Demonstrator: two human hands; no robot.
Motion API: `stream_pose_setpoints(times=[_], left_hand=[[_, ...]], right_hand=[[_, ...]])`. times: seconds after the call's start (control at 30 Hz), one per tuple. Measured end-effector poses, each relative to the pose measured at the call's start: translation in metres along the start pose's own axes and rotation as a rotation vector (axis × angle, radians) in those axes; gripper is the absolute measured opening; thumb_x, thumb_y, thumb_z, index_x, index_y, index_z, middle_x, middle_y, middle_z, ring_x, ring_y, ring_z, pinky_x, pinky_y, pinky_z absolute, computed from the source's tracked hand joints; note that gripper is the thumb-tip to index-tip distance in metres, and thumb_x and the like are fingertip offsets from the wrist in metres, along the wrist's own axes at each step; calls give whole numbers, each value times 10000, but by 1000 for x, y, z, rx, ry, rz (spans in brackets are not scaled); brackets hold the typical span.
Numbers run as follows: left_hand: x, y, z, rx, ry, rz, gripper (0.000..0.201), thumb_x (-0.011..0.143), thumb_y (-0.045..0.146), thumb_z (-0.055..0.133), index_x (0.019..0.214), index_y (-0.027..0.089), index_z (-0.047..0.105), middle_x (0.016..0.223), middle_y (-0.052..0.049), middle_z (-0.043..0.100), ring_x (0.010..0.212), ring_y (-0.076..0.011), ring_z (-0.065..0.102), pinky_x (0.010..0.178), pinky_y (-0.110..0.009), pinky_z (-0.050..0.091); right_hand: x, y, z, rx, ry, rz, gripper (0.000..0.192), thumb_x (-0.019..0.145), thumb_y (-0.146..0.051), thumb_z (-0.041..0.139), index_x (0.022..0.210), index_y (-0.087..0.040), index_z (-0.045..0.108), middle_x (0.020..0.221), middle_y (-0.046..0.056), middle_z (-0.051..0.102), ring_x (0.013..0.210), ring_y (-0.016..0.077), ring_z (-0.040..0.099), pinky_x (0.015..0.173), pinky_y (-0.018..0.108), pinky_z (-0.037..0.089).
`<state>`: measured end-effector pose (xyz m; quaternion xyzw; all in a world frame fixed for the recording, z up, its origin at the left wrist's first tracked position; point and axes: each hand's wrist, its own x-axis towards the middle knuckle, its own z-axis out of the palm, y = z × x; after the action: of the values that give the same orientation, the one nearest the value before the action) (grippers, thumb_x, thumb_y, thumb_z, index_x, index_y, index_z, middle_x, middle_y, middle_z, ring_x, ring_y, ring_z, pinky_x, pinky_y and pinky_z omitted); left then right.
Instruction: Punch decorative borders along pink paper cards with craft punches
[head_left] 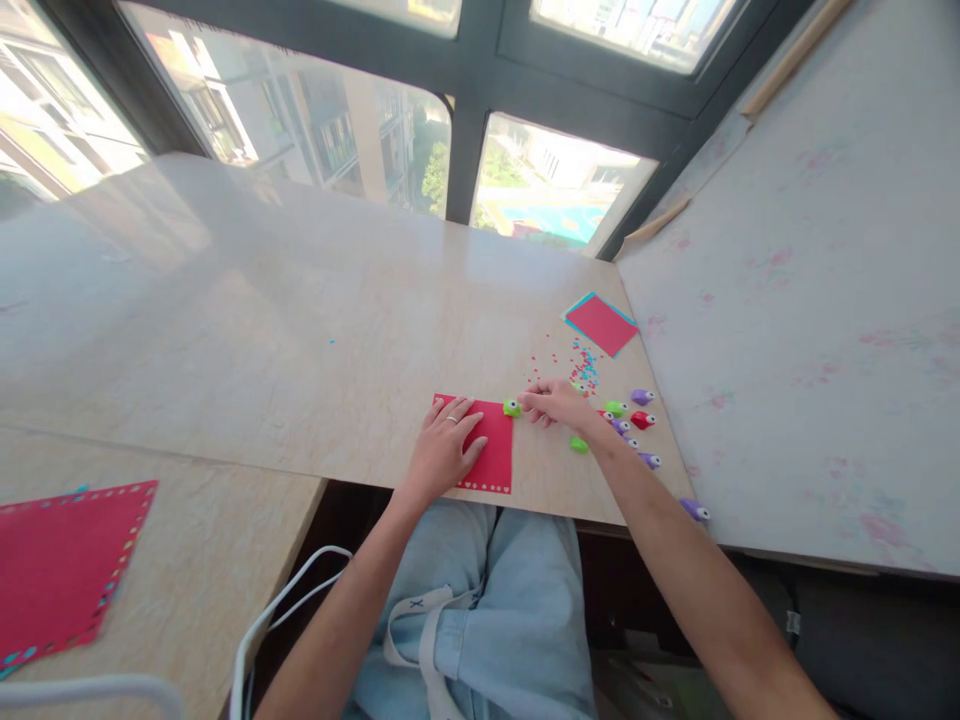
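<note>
Pale marble-look tabletop [300,330] under a big dark-framed window [465,120], sunlit buildings beyond. Nearest, at 6 o'clock: light denim lap [487,600] with white straps [285,600]. At 8 o'clock, on a lower table: red paper sheet with punched, blue-backed edge [60,565].

Just past the table's near edge: left hand [442,450], ring on one finger, pressed flat with fingers spread on a red paper square [495,455]; row of tiny punched shapes along the square's near edge. At that square's 1 o'clock corner: small green craft punch [512,407], touching the paper edge. Right hand [555,403] at 3 o'clock of the punch, fingertips on or right against it; grip cannot be told.

Right of the hand, at 3 to 4 o'clock: scatter of little punches, green [578,444], red [643,419], purple [642,396]; one more purple punch [695,510] near the table edge.

Farther, at 1 o'clock: red and blue confetti [581,365], then red square on blue backing [601,324]. Grey pink-blotched board [810,350] at 3 o'clock.
</note>
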<state>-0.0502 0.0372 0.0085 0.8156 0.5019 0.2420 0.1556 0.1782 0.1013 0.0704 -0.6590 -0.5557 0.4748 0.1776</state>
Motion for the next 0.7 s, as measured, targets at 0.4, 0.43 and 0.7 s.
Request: stream_pose_setpoints(times=[0.4, 0.43, 0.7], left_hand=[[1, 1, -2, -12, 2, -17, 347, 949, 325, 541, 1243, 170, 644, 1433, -122, 553, 1366, -264, 466, 1193, -488, 286], [1, 1, -2, -11, 3, -15, 348, 949, 322, 541, 1244, 168, 644, 1434, -123, 551, 1367, -263, 464, 1194, -484, 285], [1, 1, 0, -1, 0, -26, 332, 943, 335, 556, 1225, 187, 653, 1419, -110, 568, 1360, -256, 474, 1202, -482, 276]], right_hand=[[16, 1, -3, -25, -117, 41, 210, 728, -311, 765, 704, -154, 629, 595, 32, 665, 450, 74, 521, 364, 157, 312], [17, 1, -2, -28, -117, 49, 203, 726, -297, 766, 695, -153, 625, 588, 28, 662, 451, 73, 523, 363, 156, 311], [18, -5, -1, -96, -124, 82, 198, 775, -259, 728, 669, -155, 597, 529, -14, 623, 380, 53, 467, 350, 163, 314]])
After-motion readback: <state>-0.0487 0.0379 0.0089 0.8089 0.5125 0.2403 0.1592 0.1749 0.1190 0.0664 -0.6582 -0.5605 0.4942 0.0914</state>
